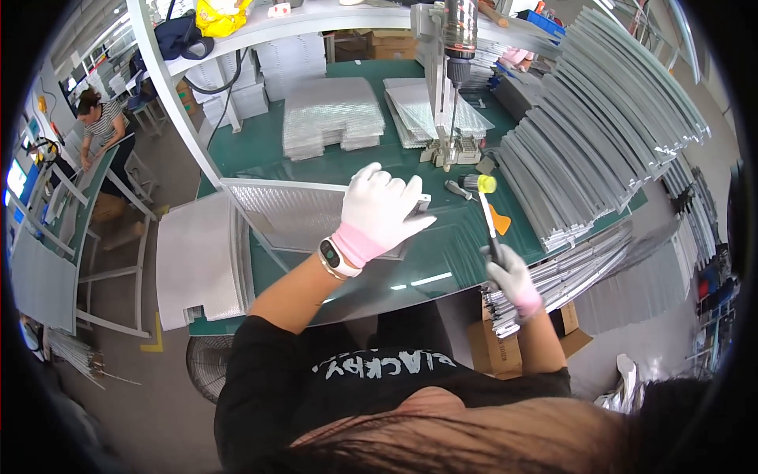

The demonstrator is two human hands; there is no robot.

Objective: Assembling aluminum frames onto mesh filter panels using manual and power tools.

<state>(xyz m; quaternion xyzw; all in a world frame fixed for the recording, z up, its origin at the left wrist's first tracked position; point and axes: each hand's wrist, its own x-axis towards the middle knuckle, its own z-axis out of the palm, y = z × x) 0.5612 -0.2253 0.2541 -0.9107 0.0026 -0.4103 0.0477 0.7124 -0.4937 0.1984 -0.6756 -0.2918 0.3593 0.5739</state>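
My left hand [380, 212], in a white glove with a pink cuff, grips the upper rail of a metal-framed mesh panel [292, 213], which leans at a slant on the green table [430, 276]. The fingers reach over the rail and partly hide it. In my right hand [513, 278], also gloved, is the dark grip of a mallet [486, 213] with a yellow head. That head is up near the panel's right end, apart from it. Close by lie a small metal tool [458, 189] and an orange flat piece [499, 221].
A power screwdriver [458, 47] hangs above a metal fixture [452, 150]. Mesh sheets are stacked at the back [332, 118] and left [201, 253]. Long grey profiles [584, 150] pile high on the right. A cardboard box [497, 351] and a fan [207, 367] stand below. A co-worker [103, 130] bends over another bench.
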